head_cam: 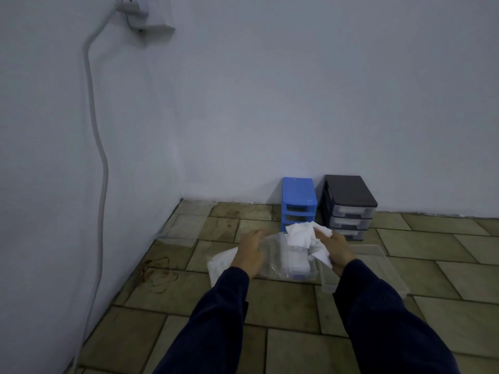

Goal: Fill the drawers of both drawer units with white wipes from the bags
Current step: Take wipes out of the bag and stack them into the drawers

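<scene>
empty bag [179,233]: clear plastic, flat on floor near left wall, well apart from the hands.
left hand [249,252]: fingers curled on the rim of clear bag [270,255], holding its mouth up; grip detail blurred.
clear bag: thin, limp, slippery film; likely collapses unless held at the rim. White wipes inside [221,263] show under the left hand.
small drawer [298,265]: clear with blue front, on floor between the hands, seen through the bag film.
wipe bundle [299,236]: white, crumpled, above small drawer; soft, very light, compressible, not fragile. Best taken as a bunch in the middle; loose corners may trail.
blue drawer unit [298,201]: against wall, slots look empty.
right hand [337,251]: fingers clamped round wipe bundle.
large drawer [378,268]: clear, rigid, on floor under right arm.
black drawer unit [349,203]: just beside blue drawer unit, top drawers in.
</scene>
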